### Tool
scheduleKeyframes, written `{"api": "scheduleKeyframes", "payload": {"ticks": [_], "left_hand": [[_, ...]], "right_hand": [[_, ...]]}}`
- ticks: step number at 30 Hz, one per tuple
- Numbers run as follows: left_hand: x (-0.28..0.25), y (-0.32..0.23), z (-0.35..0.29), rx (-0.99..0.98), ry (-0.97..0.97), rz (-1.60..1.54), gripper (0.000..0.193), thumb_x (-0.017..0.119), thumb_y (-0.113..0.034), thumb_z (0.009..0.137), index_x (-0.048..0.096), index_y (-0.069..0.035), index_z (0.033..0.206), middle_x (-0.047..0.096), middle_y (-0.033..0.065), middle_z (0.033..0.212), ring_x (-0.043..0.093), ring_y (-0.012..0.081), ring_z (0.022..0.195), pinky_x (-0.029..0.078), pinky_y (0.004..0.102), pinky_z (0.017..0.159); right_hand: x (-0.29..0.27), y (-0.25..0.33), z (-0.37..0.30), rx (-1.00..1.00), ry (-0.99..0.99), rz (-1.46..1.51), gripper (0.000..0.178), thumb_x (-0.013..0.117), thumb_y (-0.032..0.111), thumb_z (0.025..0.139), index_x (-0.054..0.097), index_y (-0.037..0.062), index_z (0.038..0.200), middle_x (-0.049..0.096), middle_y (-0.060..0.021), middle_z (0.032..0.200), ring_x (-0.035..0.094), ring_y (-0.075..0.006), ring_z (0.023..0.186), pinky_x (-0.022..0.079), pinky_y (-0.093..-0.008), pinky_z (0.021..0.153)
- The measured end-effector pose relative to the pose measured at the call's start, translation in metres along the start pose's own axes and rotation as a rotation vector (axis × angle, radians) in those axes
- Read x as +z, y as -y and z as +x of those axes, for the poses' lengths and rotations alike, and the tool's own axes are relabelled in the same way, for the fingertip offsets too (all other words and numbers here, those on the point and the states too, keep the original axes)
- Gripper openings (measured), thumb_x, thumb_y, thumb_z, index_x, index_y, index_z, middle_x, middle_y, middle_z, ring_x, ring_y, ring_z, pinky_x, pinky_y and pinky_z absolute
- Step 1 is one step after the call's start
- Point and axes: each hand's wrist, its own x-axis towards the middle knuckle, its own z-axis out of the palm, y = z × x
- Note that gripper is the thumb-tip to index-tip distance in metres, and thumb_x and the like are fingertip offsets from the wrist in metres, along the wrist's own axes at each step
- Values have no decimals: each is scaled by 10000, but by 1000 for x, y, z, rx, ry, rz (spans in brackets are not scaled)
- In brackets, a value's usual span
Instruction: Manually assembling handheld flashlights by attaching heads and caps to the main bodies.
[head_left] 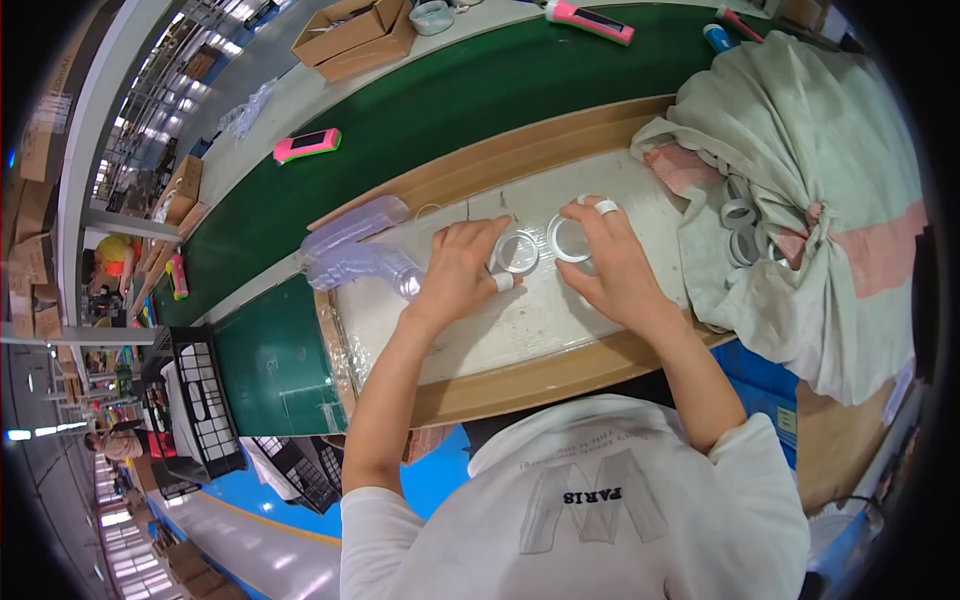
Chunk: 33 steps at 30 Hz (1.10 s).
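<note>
Over the pale tabletop (465, 345), both hands are held close together in front of me. My left hand (460, 265) grips a white ring with a clear centre (518, 252) between thumb and fingers. A similar white ring (570, 239) is pinched in my right hand (618, 268), a short gap away from the first. White bands wrap some of my fingers. Left of my left hand lie two clear, purplish plastic sleeves or tubes (368, 265), one beside the other. To the right, an open woven sack (800, 170) holds several white and grey rings (738, 212).
Cardboard strips (560, 150) border the work surface. Beyond runs a green conveyor belt (420, 115) carrying pink torch-like items (308, 146). An open cardboard box (355, 40) and a clear tub (431, 17) stand on the far ledge. Black crates (200, 400) are at lower left.
</note>
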Motion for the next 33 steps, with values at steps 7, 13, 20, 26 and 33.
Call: {"api": "scheduleKeyframes", "payload": {"ticks": [7, 13, 20, 26, 33], "left_hand": [[-32, 60, -2, -79, -48, 438, 335, 686, -54, 668, 669, -63, 1003, 652, 80, 1022, 568, 279, 938, 423, 395, 824], [-25, 75, 1, -54, -98, 407, 275, 685, -30, 624, 699, -74, 895, 669, 58, 923, 572, 253, 881, 427, 377, 774], [-33, 55, 8, -81, -282, 261, 182, 676, -3, 669, 700, -45, 844, 668, 100, 828, 586, 245, 776, 447, 344, 671], [-30, -2, 37, -283, -24, -685, 146, 593, -75, 835, 706, -25, 913, 625, 57, 696, 491, 87, 612, 399, 252, 556], [-65, 171, 114, -348, -318, 459, 433, 568, -320, 907, 519, -146, 1300, 673, 194, 972, 653, 369, 838, 515, 437, 702]], "right_hand": [[24, -5, 12, -2, 19, 72, 576, 736, 81, 728, 478, 57, 1243, 522, -216, 1191, 501, -385, 1064, 431, -423, 922], [30, -13, 14, 6, -5, 91, 576, 735, 107, 742, 488, 49, 1259, 518, -201, 1207, 530, -369, 1056, 442, -398, 903], [33, -13, 9, -26, -14, 36, 630, 734, 98, 743, 438, 11, 1292, 493, -220, 1225, 539, -375, 1046, 461, -395, 889], [32, -7, 14, 65, -9, 203, 672, 737, 74, 736, 406, 21, 1318, 487, -219, 1237, 547, -361, 1023, 463, -395, 883], [25, -5, 21, 100, 29, 302, 680, 707, -17, 722, 408, 43, 1329, 466, -189, 1183, 546, -250, 850, 470, -340, 814]]}}
